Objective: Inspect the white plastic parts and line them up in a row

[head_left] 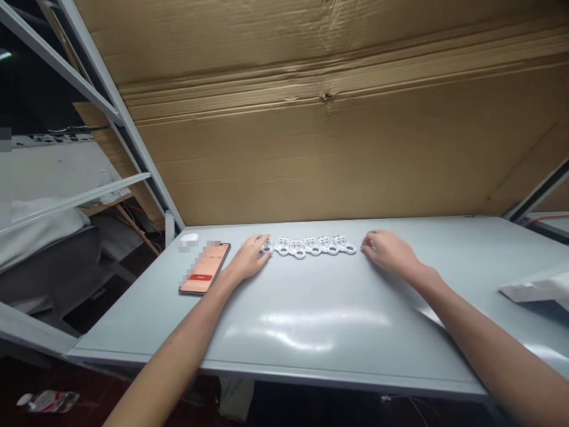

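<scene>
A row of several small white plastic parts (pixel 311 245) lies across the far middle of the grey table (pixel 311 320). My left hand (pixel 249 258) rests palm down at the row's left end, its fingertips on the leftmost part (pixel 267 247). Just right of the row lies my right hand (pixel 389 252), fingers curled down onto the table. A bit of red shows at its fingertips, and I cannot make out what it is.
A phone (pixel 205 268) with a lit orange screen lies left of my left hand, a small white object (pixel 189 238) behind it. Folded white material (pixel 536 286) sits at the right edge. A cardboard wall (pixel 333 130) stands behind the table; metal frame bars (pixel 111 101) rise at left.
</scene>
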Demonstrator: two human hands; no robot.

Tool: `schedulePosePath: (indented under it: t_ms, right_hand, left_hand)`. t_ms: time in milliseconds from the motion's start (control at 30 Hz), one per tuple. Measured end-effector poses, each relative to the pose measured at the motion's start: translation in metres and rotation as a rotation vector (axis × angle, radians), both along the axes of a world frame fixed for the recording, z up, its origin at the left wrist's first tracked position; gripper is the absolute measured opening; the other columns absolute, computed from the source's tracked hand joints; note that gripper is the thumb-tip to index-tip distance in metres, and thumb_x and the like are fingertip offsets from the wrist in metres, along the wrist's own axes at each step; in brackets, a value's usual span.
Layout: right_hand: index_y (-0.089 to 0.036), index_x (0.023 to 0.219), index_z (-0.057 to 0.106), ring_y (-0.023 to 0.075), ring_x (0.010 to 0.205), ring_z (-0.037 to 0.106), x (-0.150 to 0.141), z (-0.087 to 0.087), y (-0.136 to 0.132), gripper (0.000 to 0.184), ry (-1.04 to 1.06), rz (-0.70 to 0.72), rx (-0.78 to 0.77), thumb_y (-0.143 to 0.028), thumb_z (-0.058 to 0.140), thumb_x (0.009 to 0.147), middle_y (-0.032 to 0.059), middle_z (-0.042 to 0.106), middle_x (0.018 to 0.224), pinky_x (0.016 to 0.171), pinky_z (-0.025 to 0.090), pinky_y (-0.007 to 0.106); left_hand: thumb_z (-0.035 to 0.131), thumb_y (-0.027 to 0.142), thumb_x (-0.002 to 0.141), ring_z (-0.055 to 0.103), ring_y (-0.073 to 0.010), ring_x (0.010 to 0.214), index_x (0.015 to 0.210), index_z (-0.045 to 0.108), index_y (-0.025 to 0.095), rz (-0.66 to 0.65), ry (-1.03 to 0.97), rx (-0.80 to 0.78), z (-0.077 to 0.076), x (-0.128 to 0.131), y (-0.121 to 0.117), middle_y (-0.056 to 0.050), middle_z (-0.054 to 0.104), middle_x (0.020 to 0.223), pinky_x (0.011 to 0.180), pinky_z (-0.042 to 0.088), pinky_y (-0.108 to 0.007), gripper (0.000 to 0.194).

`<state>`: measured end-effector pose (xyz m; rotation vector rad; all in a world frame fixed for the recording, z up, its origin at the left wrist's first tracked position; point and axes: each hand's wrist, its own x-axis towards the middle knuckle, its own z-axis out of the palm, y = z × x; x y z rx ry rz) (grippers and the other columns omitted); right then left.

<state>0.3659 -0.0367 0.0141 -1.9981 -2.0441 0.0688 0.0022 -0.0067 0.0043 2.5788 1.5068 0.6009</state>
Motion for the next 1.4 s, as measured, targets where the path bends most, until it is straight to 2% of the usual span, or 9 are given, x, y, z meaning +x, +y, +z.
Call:
schedulePosePath:
  t_ms: [133,233,333,467,633,800,1000,1200,1400]
  right_hand:
    - [-0.022,0.088,0.062,0.0251,0.083,0.064,-0.004,0.002,-0.001,0.018,0.147,0.022,0.12,-0.02,0.045,0.086,0.0085,0.072,0.098,0.064,0.044,0.033]
    - [-0.023,0.09,0.062,0.024,0.084,0.066,-0.016,0.005,-0.005,0.017,0.372,0.177,0.155,-0.03,0.047,0.09,0.0063,0.073,0.096,0.07,0.046,0.034]
    - [-0.024,0.086,0.065,0.0231,0.086,0.067,-0.034,0.006,-0.01,0.021,0.566,0.317,0.119,-0.04,0.053,0.09,0.0044,0.074,0.093,0.075,0.048,0.034]
    - [-0.022,0.088,0.069,0.0241,0.089,0.068,-0.053,0.003,-0.016,0.027,0.79,0.37,0.046,-0.048,0.061,0.086,0.0063,0.074,0.095,0.08,0.051,0.037]
    - [-0.022,0.097,0.074,0.0275,0.102,0.066,-0.065,0.001,-0.02,0.034,0.998,0.344,-0.107,-0.051,0.07,0.08,0.0099,0.072,0.111,0.09,0.051,0.042]
    - [-0.022,0.101,0.074,0.0288,0.109,0.062,-0.07,-0.001,-0.022,0.039,1.203,0.332,-0.265,-0.054,0.072,0.079,0.0108,0.068,0.116,0.088,0.054,0.041]
    - [-0.022,0.1,0.071,0.0282,0.121,0.06,-0.07,-0.006,-0.019,0.032,1.453,0.319,-0.363,-0.047,0.074,0.08,0.0103,0.068,0.124,0.103,0.049,0.044]
    - [-0.022,0.1,0.07,0.0251,0.119,0.064,-0.069,-0.003,-0.019,0.017,1.513,0.225,-0.427,-0.033,0.068,0.087,0.0101,0.071,0.122,0.112,0.044,0.043]
    - [-0.022,0.097,0.073,0.0276,0.121,0.062,-0.066,-0.005,-0.019,0.014,1.506,0.285,-0.482,-0.027,0.07,0.084,0.0104,0.071,0.123,0.113,0.044,0.046]
  left_hand:
    - [0.052,0.033,0.096,0.057,-0.0307,0.119,0.137,0.051,0.017,-0.007,-0.054,0.106,0.006,0.009,-0.009,-0.016,0.055,0.131,0.101,0.047,-0.046,0.044]
    - [0.059,0.037,0.094,0.057,-0.03,0.118,0.135,0.053,0.018,-0.083,-0.096,0.168,0.009,0.023,-0.022,-0.015,0.058,0.128,0.102,0.047,-0.046,0.046]
    - [0.066,0.038,0.09,0.056,-0.029,0.121,0.134,0.053,0.021,-0.237,-0.079,0.17,0.011,0.039,-0.037,-0.013,0.059,0.131,0.103,0.046,-0.045,0.049]
    - [0.073,0.038,0.085,0.057,-0.0294,0.118,0.131,0.056,0.02,-0.378,0.007,0.135,0.011,0.054,-0.05,-0.012,0.064,0.123,0.104,0.044,-0.046,0.052]
    - [0.077,0.041,0.082,0.058,-0.0297,0.117,0.125,0.06,0.02,-0.384,0.037,0.105,0.006,0.059,-0.051,-0.012,0.065,0.121,0.104,0.045,-0.046,0.051]
    - [0.077,0.052,0.079,0.051,-0.0327,0.128,0.127,0.059,0.019,-0.402,0.036,0.123,0.003,0.055,-0.047,-0.015,0.061,0.129,0.109,0.041,-0.048,0.06]
    - [0.072,0.052,0.083,0.043,-0.0348,0.137,0.126,0.062,0.015,-0.396,0.068,0.093,0.009,0.045,-0.045,-0.019,0.052,0.141,0.113,0.036,-0.05,0.057]
    - [0.07,0.049,0.086,0.045,-0.0335,0.136,0.123,0.065,0.018,-0.371,0.037,0.096,0.002,0.046,-0.043,-0.018,0.054,0.141,0.113,0.038,-0.05,0.049]
    - [0.069,0.054,0.086,0.045,-0.0331,0.136,0.126,0.063,0.02,-0.318,0.03,0.082,0.0,0.052,-0.045,-0.015,0.054,0.142,0.112,0.038,-0.051,0.053]
